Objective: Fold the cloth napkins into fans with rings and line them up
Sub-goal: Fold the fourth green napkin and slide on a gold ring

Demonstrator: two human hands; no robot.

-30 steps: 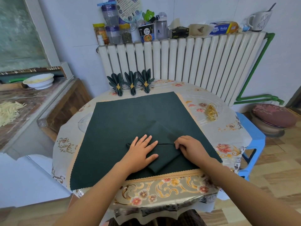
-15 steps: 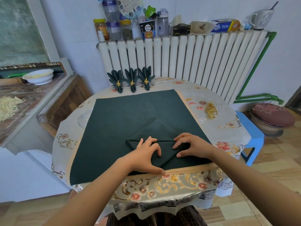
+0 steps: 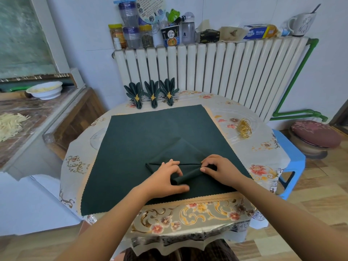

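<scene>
Near the lower centre of the frame, one dark green napkin (image 3: 180, 157) lay partly folded on a larger green cloth (image 3: 150, 132) that covered most of the round table (image 3: 263, 151). Its near edge had been rolled into a narrow pleat running slantwise between the two hands. The left hand (image 3: 165, 178) pinched the lower left end of that roll, thumb beneath and fingers curled above it. The right hand (image 3: 216, 168) pinched the upper right end in the same way, fingertips closed tight on the fabric. The far part of the napkin rose to a flat point toward the middle of the cloth.

At the far edge of the table, upper centre of the frame, three finished fan napkins (image 3: 153, 93) stood in a row side by side, each one cinched by a single gold ring, so three rings in use. To the right of the cloth, one small heap of spare gold rings (image 3: 244, 128) rested on the flowered tablecloth; I could not count them singly.

Behind the table stood one white radiator (image 3: 216, 68) with jars, bottles and boxes crowded along its top. One white bowl (image 3: 45, 89) sat on the counter at the left of the frame, and one blue stool (image 3: 290, 157) showed at the right.
</scene>
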